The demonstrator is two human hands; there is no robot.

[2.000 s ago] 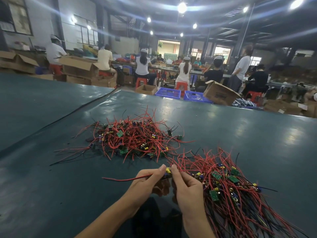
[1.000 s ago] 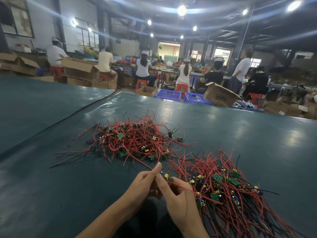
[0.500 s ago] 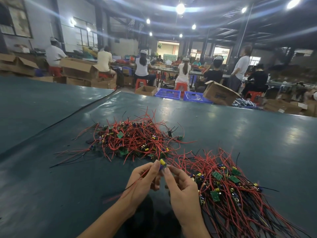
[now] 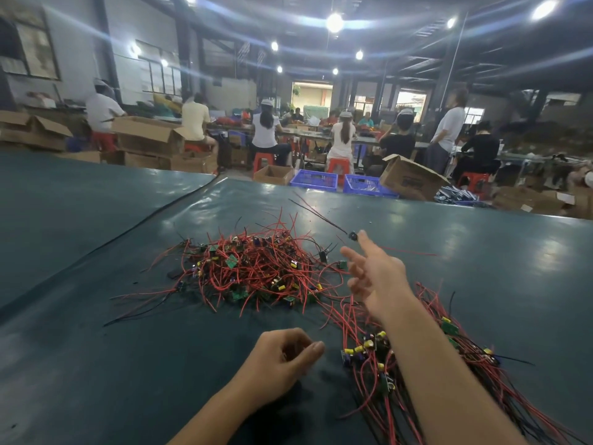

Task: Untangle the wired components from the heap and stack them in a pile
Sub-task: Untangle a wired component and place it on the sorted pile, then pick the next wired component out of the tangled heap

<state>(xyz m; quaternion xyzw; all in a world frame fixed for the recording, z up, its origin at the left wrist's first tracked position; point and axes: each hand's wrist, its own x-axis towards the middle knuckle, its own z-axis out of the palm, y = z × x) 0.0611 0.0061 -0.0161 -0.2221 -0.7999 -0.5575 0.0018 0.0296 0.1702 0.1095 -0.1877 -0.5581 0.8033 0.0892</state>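
Note:
A tangled heap (image 4: 256, 271) of red and black wired components with small green boards lies mid-table. A second pile (image 4: 426, 358), its wires laid roughly parallel, spreads at the near right under my right forearm. My right hand (image 4: 375, 274) reaches forward above the gap between them, fingers spread and straight. A small dark component (image 4: 353, 234) is right at its index fingertip, trailing a black wire up-left and a red wire rightward; whether it touches the finger is unclear. My left hand (image 4: 282, 358) hovers near the table's front, fingers loosely curled, holding nothing.
The dark green table (image 4: 96, 364) has a seam running diagonally at the left. Beyond its far edge stand cardboard boxes (image 4: 410, 181), blue crates (image 4: 316, 180) and several seated and standing workers.
Both hands were pinching one component together near the front. Now my right hand has swung forward and opened, the component is at its fingertip, and my left hand has let go.

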